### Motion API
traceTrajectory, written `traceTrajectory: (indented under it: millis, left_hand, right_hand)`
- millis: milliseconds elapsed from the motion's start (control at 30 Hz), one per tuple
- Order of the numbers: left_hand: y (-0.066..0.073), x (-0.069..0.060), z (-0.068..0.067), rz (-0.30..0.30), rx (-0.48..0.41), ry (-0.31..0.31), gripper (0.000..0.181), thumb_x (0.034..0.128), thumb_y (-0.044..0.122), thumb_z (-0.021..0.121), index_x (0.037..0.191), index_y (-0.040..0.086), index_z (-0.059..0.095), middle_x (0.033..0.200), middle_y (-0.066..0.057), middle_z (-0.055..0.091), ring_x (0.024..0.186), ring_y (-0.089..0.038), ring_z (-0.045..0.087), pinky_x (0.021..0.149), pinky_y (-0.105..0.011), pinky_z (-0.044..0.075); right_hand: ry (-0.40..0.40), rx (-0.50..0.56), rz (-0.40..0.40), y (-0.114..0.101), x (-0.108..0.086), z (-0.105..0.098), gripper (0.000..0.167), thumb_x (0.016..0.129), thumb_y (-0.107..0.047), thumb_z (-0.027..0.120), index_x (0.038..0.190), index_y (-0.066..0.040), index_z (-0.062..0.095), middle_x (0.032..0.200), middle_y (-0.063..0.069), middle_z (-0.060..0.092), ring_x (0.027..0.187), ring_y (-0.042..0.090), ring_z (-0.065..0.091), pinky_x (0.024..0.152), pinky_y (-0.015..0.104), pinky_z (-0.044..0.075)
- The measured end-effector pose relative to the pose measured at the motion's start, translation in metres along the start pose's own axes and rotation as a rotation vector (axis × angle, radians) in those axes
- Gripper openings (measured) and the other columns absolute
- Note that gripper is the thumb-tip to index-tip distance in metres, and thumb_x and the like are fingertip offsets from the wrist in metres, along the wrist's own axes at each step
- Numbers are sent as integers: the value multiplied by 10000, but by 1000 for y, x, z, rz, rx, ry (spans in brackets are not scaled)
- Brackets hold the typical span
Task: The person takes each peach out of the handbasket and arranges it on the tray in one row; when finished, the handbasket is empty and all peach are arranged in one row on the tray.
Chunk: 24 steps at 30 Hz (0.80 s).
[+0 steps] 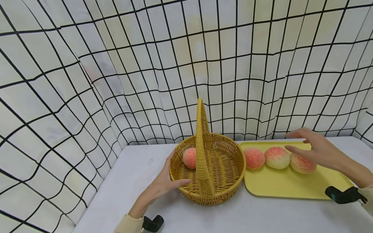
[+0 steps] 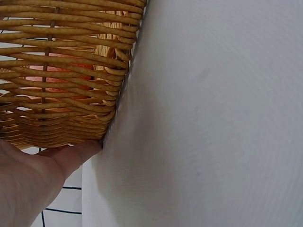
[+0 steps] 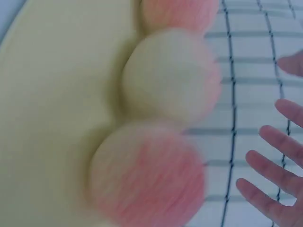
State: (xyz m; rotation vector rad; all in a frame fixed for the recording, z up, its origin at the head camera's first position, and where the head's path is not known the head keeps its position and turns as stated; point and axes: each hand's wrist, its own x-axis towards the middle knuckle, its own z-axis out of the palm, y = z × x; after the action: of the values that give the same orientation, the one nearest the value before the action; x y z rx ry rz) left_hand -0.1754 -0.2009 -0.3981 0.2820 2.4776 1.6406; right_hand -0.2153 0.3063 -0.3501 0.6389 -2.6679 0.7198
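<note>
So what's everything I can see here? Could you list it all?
Wicker basket: one, golden brown, left of the tray
Fruit in basket: one, pinkish red, left side
Tray: one, yellow, on the table
Fruits on tray: three, pink and cream, in a row
Table: one, white, underneath
Backdrop: white, black grid, behind
Wrist devices: two, black, one per wrist
Sleeves: two, beige
Left hand: one, bare, gripping the basket
Right hand: one, bare, over the tray

Upright wicker basket (image 1: 222, 195), one pink peach (image 1: 189, 158) inside, three pink-cream peaches (image 1: 277, 158) abreast on yellow tray (image 1: 279, 186).
</note>
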Motion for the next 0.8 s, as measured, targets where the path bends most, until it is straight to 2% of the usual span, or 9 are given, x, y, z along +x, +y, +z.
traceTrajectory:
  millis: [100, 200, 333, 467, 600, 667, 800]
  left_hand:
    - [0, -1, -2, -4, -2, 2, 1262, 817, 349, 907, 1693, 239, 5, 1725, -182, 146, 1516, -415, 324, 1209, -600, 293]
    - [-2, -3, -4, -7, -1, 9, 1265, 814, 349, 908, 1693, 239, 5, 1725, -185, 146, 1523, -424, 306, 1208, -615, 283]
    - [-1, -2, -4, -2, 2, 1, 1258, 812, 361, 903, 1693, 247, 11, 1722, -176, 160, 1527, -412, 300, 1206, -617, 288]
    - [-1, 0, -3, -3, -18, -19, 1251, 817, 364, 898, 1693, 249, 11, 1718, -160, 180, 1507, -388, 346, 1204, -590, 315]
    - [-1, -2, -2, -14, -21, -17, 1237, 829, 353, 893, 1693, 266, 12, 1719, -147, 181, 1505, -377, 350, 1206, -602, 304]
    - [0, -1, -2, -15, -21, -17, 1236, 831, 353, 892, 1692, 272, 9, 1722, -146, 172, 1516, -376, 330, 1211, -603, 292]
    - [0, -2, -3, -16, -19, -14, 1252, 821, 363, 899, 1692, 267, 6, 1720, -158, 172, 1517, -381, 330, 1216, -585, 294]
  right_hand:
    - [23, 35, -96, -32, 19, 4, 371, 949, -192, 794, 1288, -107, 668, 1255, 55, 666, 1146, 294, 622, 899, 351, 540]
    - [-16, 131, -179, -71, 44, 13, 394, 962, -183, 781, 1320, -98, 638, 1280, 50, 676, 1168, 259, 629, 911, 339, 553]
    - [-110, 242, -231, -124, 74, 30, 437, 983, -229, 765, 1360, -80, 602, 1329, 77, 662, 1216, 262, 622, 940, 455, 568]
    - [-218, 210, -325, -163, 102, 51, 424, 980, -268, 765, 1327, -61, 637, 1300, 83, 657, 1190, 283, 633, 945, 482, 573]
    - [-385, 191, -401, -183, 125, 75, 425, 978, -238, 760, 1348, -63, 648, 1366, 110, 618, 1276, 313, 584, 1057, 519, 504]
    - [-468, 225, -410, -186, 134, 88, 460, 974, -228, 763, 1381, -53, 637, 1413, 133, 603, 1329, 326, 554, 1108, 520, 466]
    - [-577, 258, -448, -187, 150, 114, 487, 990, -196, 742, 1411, 10, 610, 1427, 177, 614, 1363, 350, 543, 1139, 502, 445]
